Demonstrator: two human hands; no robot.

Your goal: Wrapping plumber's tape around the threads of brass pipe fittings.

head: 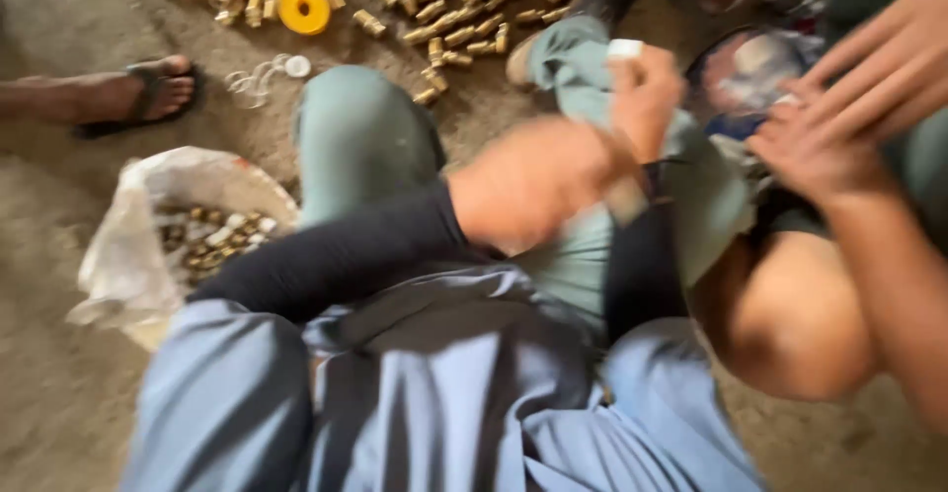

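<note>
Seated on a dirt floor, knees drawn up, frame heavily blurred by motion.

Right hand (647,97): raised above the knee, fingers closed around a small white piece (624,49) that sits at the fingertips, pinched at the top of the fist.

Left hand (533,181): just below and to the left of the right hand, smeared by blur; spread or closed cannot be told, nor whether anything is held.

Co-worker's hands (829,126): close on the right, fingers extended, near but apart from the right hand.

Beyond both hands, well apart: scattered brass fittings (464,8) and a yellow tape roll (303,8). Far to the left of the left hand: an open white sack (128,245) of similar brass parts, and a sandalled foot (148,87).

Judged advisable: bring the left hand close under the white piece and steady both against the knee; grip with fingertips only, firm enough not to drop it into the dirt; stay clear of the co-worker's fingers.
</note>
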